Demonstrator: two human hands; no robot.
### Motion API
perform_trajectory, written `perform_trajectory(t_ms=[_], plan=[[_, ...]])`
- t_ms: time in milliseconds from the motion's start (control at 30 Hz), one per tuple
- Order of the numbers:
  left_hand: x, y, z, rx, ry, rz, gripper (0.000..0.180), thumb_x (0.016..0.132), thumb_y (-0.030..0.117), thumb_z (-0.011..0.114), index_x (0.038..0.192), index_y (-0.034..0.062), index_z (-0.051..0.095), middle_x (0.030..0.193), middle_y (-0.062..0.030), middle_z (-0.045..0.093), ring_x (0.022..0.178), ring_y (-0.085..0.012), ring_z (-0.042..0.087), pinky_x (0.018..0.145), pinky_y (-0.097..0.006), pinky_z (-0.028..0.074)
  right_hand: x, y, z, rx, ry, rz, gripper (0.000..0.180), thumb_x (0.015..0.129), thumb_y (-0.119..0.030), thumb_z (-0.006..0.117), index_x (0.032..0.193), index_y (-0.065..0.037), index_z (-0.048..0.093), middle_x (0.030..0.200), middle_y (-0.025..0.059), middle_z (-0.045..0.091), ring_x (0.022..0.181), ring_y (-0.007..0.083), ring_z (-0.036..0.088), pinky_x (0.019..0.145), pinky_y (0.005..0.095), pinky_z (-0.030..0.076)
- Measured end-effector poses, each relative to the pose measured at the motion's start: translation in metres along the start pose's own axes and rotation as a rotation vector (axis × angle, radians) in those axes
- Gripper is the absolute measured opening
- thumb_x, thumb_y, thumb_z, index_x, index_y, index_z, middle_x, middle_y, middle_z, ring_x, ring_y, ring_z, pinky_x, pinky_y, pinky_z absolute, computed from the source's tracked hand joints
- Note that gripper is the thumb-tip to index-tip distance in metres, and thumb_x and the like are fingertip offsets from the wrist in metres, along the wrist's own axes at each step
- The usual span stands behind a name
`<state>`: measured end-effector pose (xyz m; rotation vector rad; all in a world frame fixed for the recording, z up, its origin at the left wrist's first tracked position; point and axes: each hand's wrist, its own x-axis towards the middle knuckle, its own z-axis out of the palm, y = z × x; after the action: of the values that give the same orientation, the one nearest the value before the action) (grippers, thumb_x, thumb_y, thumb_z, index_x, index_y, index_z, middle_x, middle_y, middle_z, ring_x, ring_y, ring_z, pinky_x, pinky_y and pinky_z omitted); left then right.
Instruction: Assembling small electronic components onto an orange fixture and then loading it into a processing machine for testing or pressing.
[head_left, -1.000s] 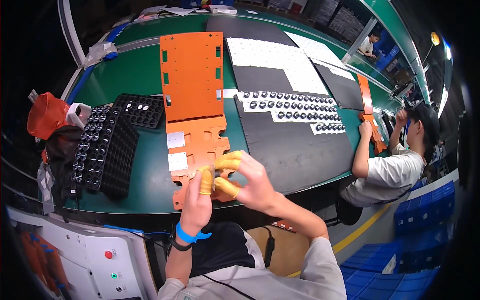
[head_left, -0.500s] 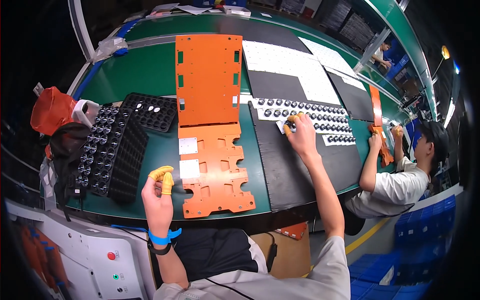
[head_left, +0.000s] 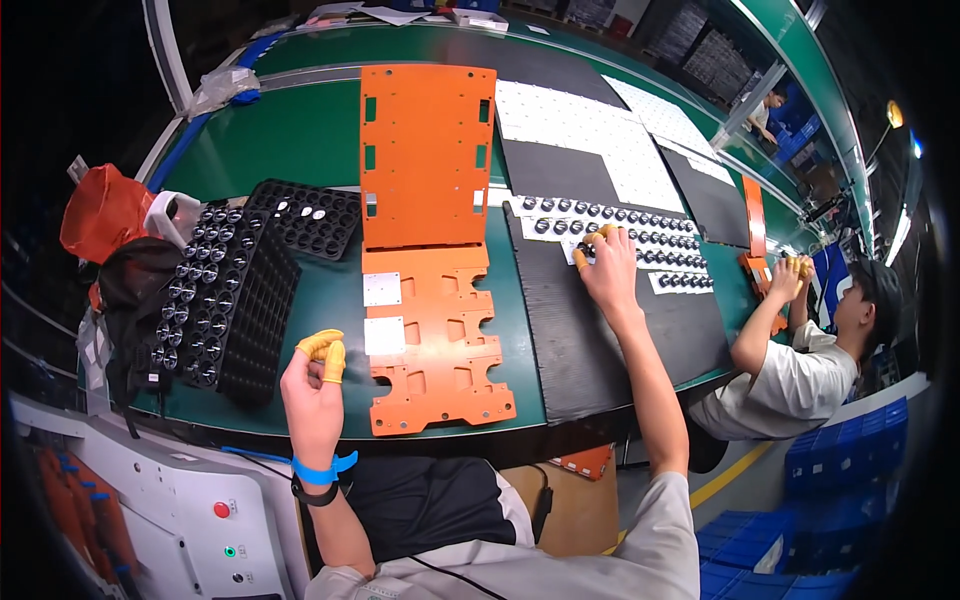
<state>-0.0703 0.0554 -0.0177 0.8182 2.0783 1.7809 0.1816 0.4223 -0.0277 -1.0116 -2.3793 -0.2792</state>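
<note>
My right hand point(head_left: 611, 278), with yellow finger cots on its fingertips, reaches over the black mat point(head_left: 580, 350). Its fingers are closed on a small black round part point(head_left: 588, 249) at the left end of a row, mostly hidden by the fingers. Several rows of such black parts point(head_left: 640, 222) on white plates lie around it. My left hand point(head_left: 315, 395), also in yellow finger cots, hovers left of the orange fixture point(head_left: 440, 375) with fingers curled together; what they hold, if anything, is hidden. Two white square plates point(head_left: 384, 337) lie on the fixture's left side, and its orange lid point(head_left: 425, 150) stands raised.
Stacked black trays point(head_left: 225, 300) with shiny round parts stand at the left, a black tray point(head_left: 305, 220) behind them. White sheets point(head_left: 560, 125) cover the far mat. At the right a co-worker point(head_left: 800, 370) works at another orange fixture point(head_left: 753, 215). Blue crates point(head_left: 840, 460) stand beyond.
My right hand stays at the rows, its fingers shifted slightly on the part. My left hand barely moves. The view shifts a little. The co-worker's hands have come together, raised.
</note>
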Motion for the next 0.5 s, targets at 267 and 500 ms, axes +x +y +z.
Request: perform_trajectory(t_ms=[267, 500], plan=[[0.024, 0.013, 0.027, 0.424, -0.052, 0.017, 0.030, 0.092, 0.023, 0.071, 0.110, -0.0018, 0.067, 0.077, -0.0130, 0.067, 0.065, -0.0252, 0.061, 0.061, -0.037, 0.047, 0.001, -0.002, -0.005, -0.028, 0.041, -0.014, 0.029, 0.080, -0.019, 0.080, 0.102, -0.002, 0.072, 0.104, 0.0123, 0.063, 0.103, 0.0299, 0.056, 0.089, 0.0421, 0.043], [0.043, 0.010, 0.044, 0.633, -0.145, -0.029, 0.032, 0.095, 0.028, 0.065, 0.107, -0.0014, 0.067, 0.088, -0.0215, 0.072, 0.086, -0.0407, 0.068, 0.073, -0.049, 0.052, -0.010, -0.008, -0.007, 0.070, 0.243, -0.035, 0.029, 0.083, -0.015, 0.078, 0.107, -0.002, 0.070, 0.105, 0.0122, 0.063, 0.101, 0.0300, 0.056, 0.089, 0.0420, 0.044]])
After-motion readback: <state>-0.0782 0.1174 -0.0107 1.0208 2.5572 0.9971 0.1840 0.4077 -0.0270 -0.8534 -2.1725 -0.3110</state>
